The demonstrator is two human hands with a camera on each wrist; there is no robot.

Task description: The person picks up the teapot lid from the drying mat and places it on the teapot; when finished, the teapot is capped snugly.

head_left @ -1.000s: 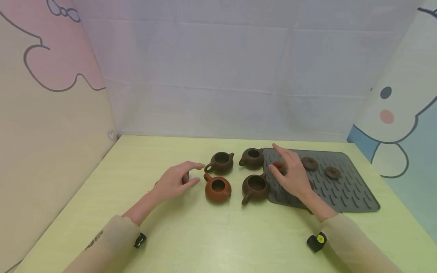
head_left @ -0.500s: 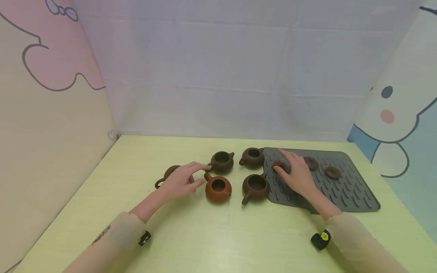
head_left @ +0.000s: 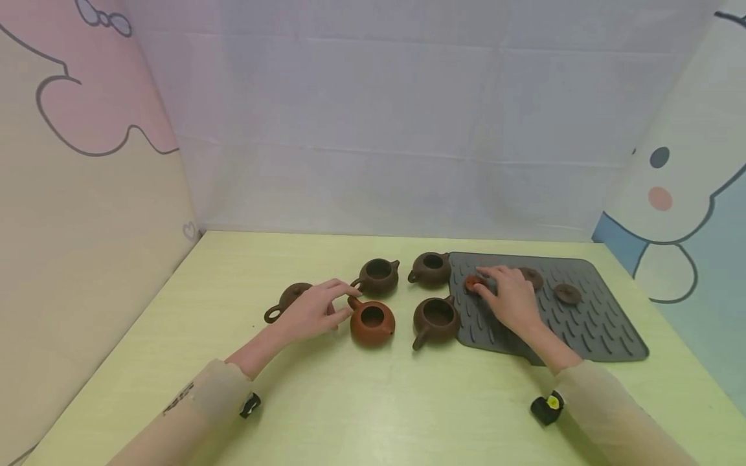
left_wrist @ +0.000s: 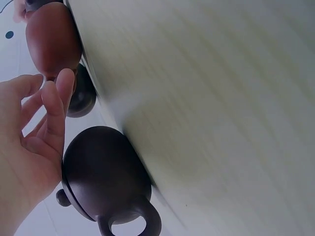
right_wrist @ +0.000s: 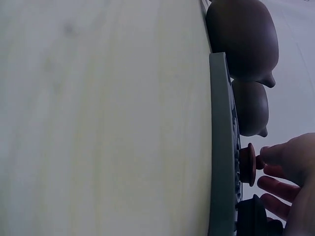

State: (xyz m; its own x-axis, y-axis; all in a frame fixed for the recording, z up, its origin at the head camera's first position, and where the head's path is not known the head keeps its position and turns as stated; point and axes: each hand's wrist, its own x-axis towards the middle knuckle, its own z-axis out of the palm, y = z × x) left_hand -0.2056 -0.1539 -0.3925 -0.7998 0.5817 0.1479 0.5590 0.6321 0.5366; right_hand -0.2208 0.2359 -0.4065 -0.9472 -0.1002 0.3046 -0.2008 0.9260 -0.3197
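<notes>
In the head view my left hand reaches over the table, its thumb and forefinger on either side of the handle of a reddish-brown clay teapot. That lidless teapot has its handle right at my fingertips in the left wrist view. A dark brown teapot with its lid on sits beside this hand. On the grey mat, my right hand pinches the knob of a small reddish teapot lid. The right wrist view shows the lid upright on the mat, the knob at my thumb and fingertips.
Three dark teapots without lids, one at the back, another back right, and one in front, stand between the hands. Two dark lids, one partly behind my right hand and another farther right, lie on the mat.
My left hand has moved right to the reddish teapot's handle, uncovering the lidded dark teapot. My right hand has come down and its fingers have closed in on the reddish lid's knob.
</notes>
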